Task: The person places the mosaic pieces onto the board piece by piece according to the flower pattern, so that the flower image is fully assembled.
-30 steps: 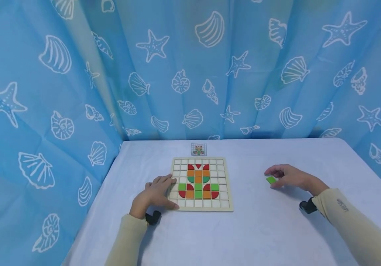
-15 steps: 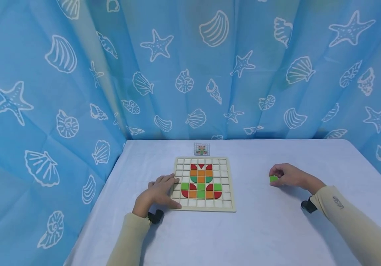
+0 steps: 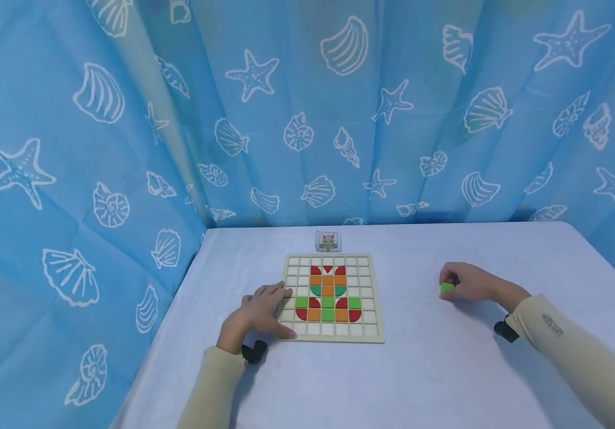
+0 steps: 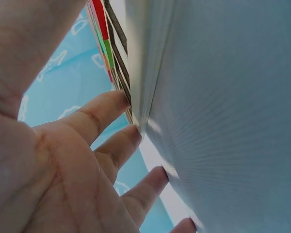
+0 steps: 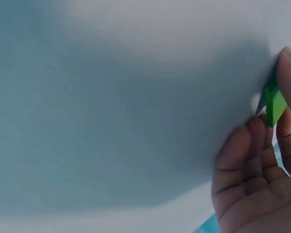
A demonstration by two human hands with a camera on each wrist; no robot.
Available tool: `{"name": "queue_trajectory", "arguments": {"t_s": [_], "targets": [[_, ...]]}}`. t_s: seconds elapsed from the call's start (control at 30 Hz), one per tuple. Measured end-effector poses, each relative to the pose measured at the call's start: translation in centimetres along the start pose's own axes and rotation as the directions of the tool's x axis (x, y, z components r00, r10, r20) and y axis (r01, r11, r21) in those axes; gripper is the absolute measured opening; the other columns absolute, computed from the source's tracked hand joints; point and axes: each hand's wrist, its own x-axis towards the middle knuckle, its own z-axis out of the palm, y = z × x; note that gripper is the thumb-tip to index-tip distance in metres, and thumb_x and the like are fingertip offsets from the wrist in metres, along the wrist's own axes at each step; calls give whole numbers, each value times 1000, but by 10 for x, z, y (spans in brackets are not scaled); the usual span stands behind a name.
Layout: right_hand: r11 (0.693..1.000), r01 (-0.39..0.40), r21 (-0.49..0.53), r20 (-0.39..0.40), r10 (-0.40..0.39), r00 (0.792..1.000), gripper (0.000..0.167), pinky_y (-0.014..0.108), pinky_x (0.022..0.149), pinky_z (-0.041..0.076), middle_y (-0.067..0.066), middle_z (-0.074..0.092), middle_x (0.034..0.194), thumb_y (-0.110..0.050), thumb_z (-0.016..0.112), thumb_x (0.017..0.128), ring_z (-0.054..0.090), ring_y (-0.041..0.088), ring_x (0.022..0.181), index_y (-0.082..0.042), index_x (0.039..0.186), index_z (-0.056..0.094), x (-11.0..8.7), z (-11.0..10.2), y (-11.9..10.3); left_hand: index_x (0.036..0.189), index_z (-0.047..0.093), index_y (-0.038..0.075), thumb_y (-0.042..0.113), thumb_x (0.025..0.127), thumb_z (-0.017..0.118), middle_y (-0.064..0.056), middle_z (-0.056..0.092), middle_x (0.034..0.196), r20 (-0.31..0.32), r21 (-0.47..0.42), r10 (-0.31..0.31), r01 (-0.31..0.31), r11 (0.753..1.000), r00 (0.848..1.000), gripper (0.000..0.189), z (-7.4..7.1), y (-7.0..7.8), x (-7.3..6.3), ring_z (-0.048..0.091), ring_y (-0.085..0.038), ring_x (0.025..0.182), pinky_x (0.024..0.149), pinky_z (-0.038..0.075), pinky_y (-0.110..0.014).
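In the head view my left hand [image 3: 256, 313] lies at the left side of a pale square grid board [image 3: 334, 339], fingers spread. Its thumb rests on the near-left corner; in the left wrist view two fingertips [image 4: 119, 99] touch the board's edge and the others reach the cloth. Red, orange and green tiles [image 3: 327, 302] form a flower-like figure amid white cells. Well right of the board, my right hand [image 3: 474, 283] pinches a bright green square tile [image 3: 447, 287] between thumb and fingers, low over the table. Fingers partly hide that tile in the right wrist view.
Behind the board lies a small card [image 3: 328, 241] with a similar flower pattern on a grid. A white cloth covers the table [image 3: 409, 381]. Blue curtains [image 3: 286, 89] with shell and starfish prints hang along the back and left.
The green tile has turned in my right fingers, from a tilted diamond look to a squarer one. My left hand keeps its place on the board. The whole head view has shifted slightly.
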Motion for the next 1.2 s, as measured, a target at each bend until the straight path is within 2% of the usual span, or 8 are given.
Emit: {"name": "queue_trajectory", "arguments": {"t_s": [0.13,0.33,0.43,0.6,0.77,1.03,1.2], "targets": [[997,-44,-69,29,46,999,27,31,68,49,6,59,89,-17,78,84,55,19,79,-6,96,57,2,-8,-7,151,40,22,51,70,85,-4,27,163,4,-9,1,-1,1000,1000,98,4,2,0,23,-32,148,114,25,-64],[990,-9,-141,-23,6,1000,12,31,66,48,6,62,84,-10,68,89,55,18,75,-1,96,65,12,-10,-21,151,39,23,53,70,85,-3,27,164,-13,3,6,-6,1000,1000,98,3,3,3,24,-31,149,114,25,-63],[993,-3,-116,-71,-6,997,13,34,68,50,8,64,85,-8,63,90,55,19,76,1,98,67,20,-2,-33,151,40,23,52,70,85,-3,27,164,-19,15,0,0,1000,1000,98,0,3,2,24,-30,148,114,26,-63],[996,-27,-84,-170,12,985,16,42,78,54,12,68,94,-10,63,92,58,23,83,0,103,70,32,18,-59,151,40,22,51,70,86,-3,27,164,-5,16,-5,5,1000,1000,98,-1,0,2,24,-31,148,113,26,-63],[998,-51,-27,-244,43,969,19,38,75,53,12,69,98,-12,63,94,58,23,86,-1,107,71,42,34,-87,151,40,23,52,70,85,-3,27,164,-7,22,-3,4,1000,1000,98,0,-1,4,24,-31,148,113,26,-62],[1000,-10,23,-206,14,978,22,37,78,52,11,66,101,-16,62,96,56,22,92,-3,110,72,45,59,-139,151,40,22,52,70,85,-3,27,164,-6,16,-8,8,1000,1000,98,-2,-1,3,22,-33,149,114,25,-63],[997,56,59,-161,-46,986,17,29,69,48,4,64,89,-16,67,93,54,18,82,-6,107,72,43,76,-158,151,40,22,52,70,86,-4,27,164,5,14,-6,6,1000,1000,98,-1,0,1,23,-32,149,114,25,-62]]}}
